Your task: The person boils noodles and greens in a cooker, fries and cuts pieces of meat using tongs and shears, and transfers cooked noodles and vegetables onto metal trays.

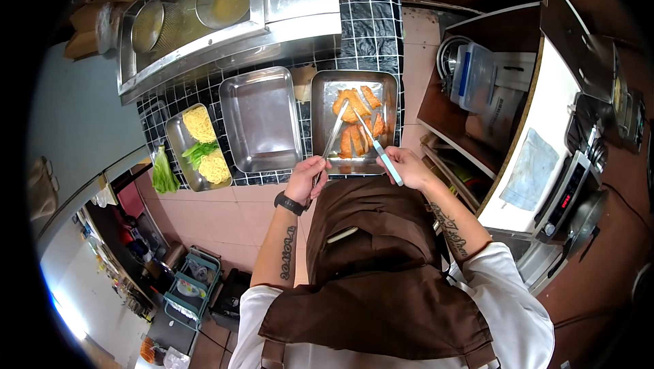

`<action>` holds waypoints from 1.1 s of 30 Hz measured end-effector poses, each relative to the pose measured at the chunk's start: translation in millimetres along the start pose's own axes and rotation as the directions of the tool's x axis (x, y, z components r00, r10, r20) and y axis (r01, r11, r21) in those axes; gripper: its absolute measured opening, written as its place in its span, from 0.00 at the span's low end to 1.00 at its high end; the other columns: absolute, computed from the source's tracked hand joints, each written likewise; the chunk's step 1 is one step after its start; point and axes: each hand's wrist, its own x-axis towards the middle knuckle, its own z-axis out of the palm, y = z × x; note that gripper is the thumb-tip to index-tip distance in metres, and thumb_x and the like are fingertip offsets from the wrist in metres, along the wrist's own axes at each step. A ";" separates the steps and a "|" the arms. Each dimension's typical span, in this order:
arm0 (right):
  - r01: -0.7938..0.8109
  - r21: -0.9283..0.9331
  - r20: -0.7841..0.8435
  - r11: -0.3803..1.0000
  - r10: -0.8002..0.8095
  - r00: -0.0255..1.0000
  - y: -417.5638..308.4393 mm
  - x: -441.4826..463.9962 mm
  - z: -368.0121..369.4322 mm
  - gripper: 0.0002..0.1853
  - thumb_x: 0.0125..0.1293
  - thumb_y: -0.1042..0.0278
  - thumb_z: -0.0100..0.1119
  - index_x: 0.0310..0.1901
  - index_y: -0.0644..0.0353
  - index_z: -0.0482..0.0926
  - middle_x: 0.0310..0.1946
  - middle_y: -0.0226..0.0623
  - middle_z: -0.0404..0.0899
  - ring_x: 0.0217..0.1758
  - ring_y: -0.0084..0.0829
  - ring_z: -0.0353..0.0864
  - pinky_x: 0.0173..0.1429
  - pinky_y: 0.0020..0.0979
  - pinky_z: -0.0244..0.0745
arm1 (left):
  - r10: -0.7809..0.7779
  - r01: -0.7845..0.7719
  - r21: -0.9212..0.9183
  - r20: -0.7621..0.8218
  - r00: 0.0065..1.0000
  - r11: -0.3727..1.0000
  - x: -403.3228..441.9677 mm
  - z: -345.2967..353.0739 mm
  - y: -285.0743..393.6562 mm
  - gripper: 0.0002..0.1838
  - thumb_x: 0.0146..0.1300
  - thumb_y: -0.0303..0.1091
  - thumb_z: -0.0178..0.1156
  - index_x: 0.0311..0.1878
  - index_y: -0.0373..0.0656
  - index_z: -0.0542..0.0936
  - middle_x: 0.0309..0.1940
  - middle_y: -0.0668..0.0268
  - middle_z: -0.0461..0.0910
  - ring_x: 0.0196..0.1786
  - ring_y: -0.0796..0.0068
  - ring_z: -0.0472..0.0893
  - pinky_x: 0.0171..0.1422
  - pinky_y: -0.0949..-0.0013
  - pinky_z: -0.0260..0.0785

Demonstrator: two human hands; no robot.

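My left hand (308,179) is closed around metal tongs (334,132), whose tips reach the fried cutlet (349,104) in a steel tray (319,154). Closed on the pale blue handle of a knife (387,162), my right hand (407,167) is at the tray's near right edge. The knife's narrow blade points up and left over the food. Part of the cutlet is cut into strips, with several pieces (351,143) lying nearer me and others at the right. Whether the blade touches the meat I cannot tell.
Left of the cutlet tray stands a bare steel tray (262,120). Beyond it, a smaller tray (174,139) holds two noodle portions and greens; lettuce (164,173) lies beside it. A steel basin (197,38) with strainers is behind. A shelf unit (470,144) stands at the right.
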 end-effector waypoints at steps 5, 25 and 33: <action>-0.016 0.074 -0.001 0.997 0.016 1.000 -1.5 -2.5 5.7 0.17 0.70 0.52 0.65 0.32 0.56 0.76 0.19 0.21 0.70 0.19 0.17 0.68 0.24 0.24 0.65 | 0.007 -0.007 -0.043 -0.006 1.000 0.999 -10.6 4.2 -4.7 0.17 0.79 0.44 0.47 0.47 0.39 0.77 0.23 0.67 0.76 0.11 0.83 0.62 0.13 0.79 0.53; 0.033 0.105 0.089 0.994 -0.042 0.995 -11.8 2.5 -15.4 0.18 0.71 0.53 0.63 0.30 0.57 0.76 0.18 0.24 0.72 0.16 0.19 0.70 0.21 0.23 0.65 | 0.002 0.002 0.178 -0.022 1.000 0.984 -5.9 -21.2 2.4 0.14 0.77 0.37 0.51 0.39 0.39 0.78 0.16 0.69 0.72 0.09 0.84 0.59 0.12 0.77 0.48; -0.058 0.105 0.230 0.993 0.032 0.973 -26.4 21.5 -34.6 0.19 0.72 0.53 0.62 0.29 0.58 0.77 0.20 0.26 0.75 0.16 0.20 0.74 0.18 0.25 0.69 | -0.033 0.027 0.202 0.025 0.999 0.979 -2.7 -30.8 11.8 0.13 0.77 0.37 0.51 0.39 0.39 0.79 0.16 0.68 0.72 0.09 0.84 0.58 0.12 0.77 0.46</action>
